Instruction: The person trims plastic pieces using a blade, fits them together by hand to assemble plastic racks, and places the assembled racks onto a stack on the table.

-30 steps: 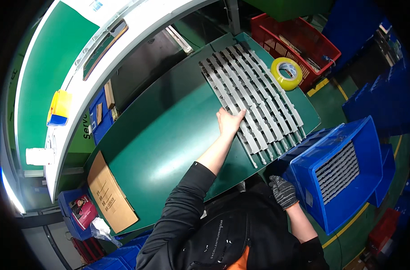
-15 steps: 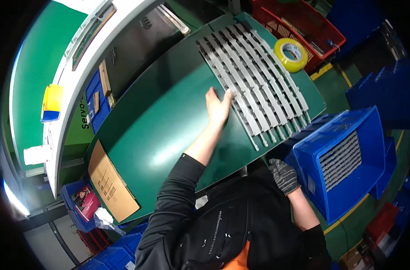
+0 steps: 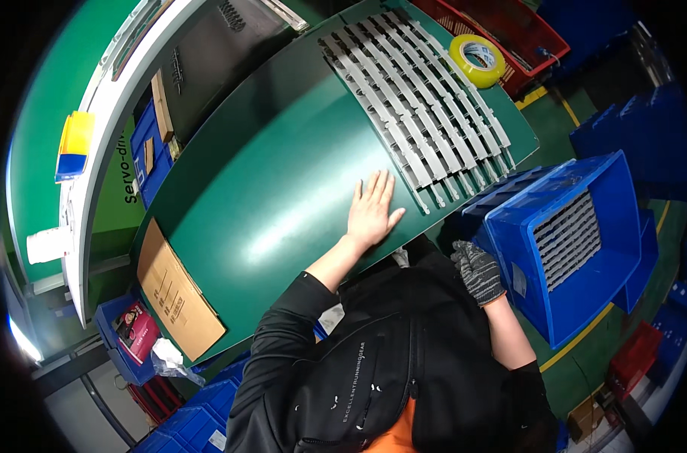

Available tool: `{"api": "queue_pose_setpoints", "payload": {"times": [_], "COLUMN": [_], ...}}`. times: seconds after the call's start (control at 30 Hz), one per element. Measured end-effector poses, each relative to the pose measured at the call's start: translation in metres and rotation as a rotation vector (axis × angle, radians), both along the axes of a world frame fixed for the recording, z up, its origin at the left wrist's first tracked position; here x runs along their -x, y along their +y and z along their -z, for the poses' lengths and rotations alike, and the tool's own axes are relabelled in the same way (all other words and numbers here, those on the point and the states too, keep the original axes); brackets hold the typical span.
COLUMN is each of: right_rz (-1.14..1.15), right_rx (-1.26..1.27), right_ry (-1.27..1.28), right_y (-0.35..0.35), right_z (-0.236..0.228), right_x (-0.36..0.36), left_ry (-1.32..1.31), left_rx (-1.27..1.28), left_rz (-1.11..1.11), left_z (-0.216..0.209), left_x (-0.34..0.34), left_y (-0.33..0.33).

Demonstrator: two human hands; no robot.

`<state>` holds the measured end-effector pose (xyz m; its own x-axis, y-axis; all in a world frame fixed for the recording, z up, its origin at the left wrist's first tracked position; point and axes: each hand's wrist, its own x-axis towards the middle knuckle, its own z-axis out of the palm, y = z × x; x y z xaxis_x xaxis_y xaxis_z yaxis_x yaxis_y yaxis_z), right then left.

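Grey strips (image 3: pixel 417 100) lie aligned — left hand (image 3: pixel 370 219) nearby.

We look through one wide fisheye, the left of a pair worn on the person's head, aimed steeply down and a little forward. Our view stands upright, so its left is the wearer's left. The jacket (image 3: pixel 358 377), seen from above, fills the lower middle; beyond it the left hand (image 3: pixel 372 210) lies near our centre and the right hand (image 3: pixel 477 272) to the right. We sit high enough to take in most of the table (image 3: pixel 268 219), set aslant, with the floor (image 3: pixel 585 347) lower down at right. Straight edges bow outward (the white ledge (image 3: pixel 128 106) curves strongly), and black rounds off our corners.
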<state>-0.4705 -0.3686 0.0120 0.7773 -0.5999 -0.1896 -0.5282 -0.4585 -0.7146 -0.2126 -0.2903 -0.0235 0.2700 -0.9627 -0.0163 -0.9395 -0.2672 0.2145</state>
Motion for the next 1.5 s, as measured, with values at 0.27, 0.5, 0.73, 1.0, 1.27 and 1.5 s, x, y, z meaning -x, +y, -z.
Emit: {"api": "queue_pose_setpoints", "payload": {"times": [0.27, 0.5, 0.73, 1.0, 1.27, 1.5], "right_rz": [0.061, 0.08, -0.033, 0.129, 0.023, 0.027], "right_rx": [-0.054, -0.11, 0.05, -0.13, 0.075, 0.01], "right_ry": [-0.046, -0.044, -0.065, -0.071, -0.068, -0.048], "right_y": [0.019, 0.027, 0.029, 0.032, 0.027, 0.027], "right_z": [-0.001, -0.01, -0.018, -0.013, -0.01, -0.01], "right_x": [0.009, 0.003, -0.004, 0.013, 0.01, 0.008], "left_ry": [0.165, 0.337, 0.144, 0.04, -0.063, -0.054], "left_rx": [0.056, 0.084, 0.212, 0.155, 0.1, 0.045], "left_rz": [0.282, 0.184, -0.029, -0.025, -0.02, 0.005], "left_z": [0.002, -0.012, -0.009, -0.011, -0.003, -0.01], "left_x": [0.067, 0.041, 0.004, 0.007, 0.013, 0.013], "left_y": [0.021, 0.051, 0.011, -0.013, -0.011, -0.008]}}
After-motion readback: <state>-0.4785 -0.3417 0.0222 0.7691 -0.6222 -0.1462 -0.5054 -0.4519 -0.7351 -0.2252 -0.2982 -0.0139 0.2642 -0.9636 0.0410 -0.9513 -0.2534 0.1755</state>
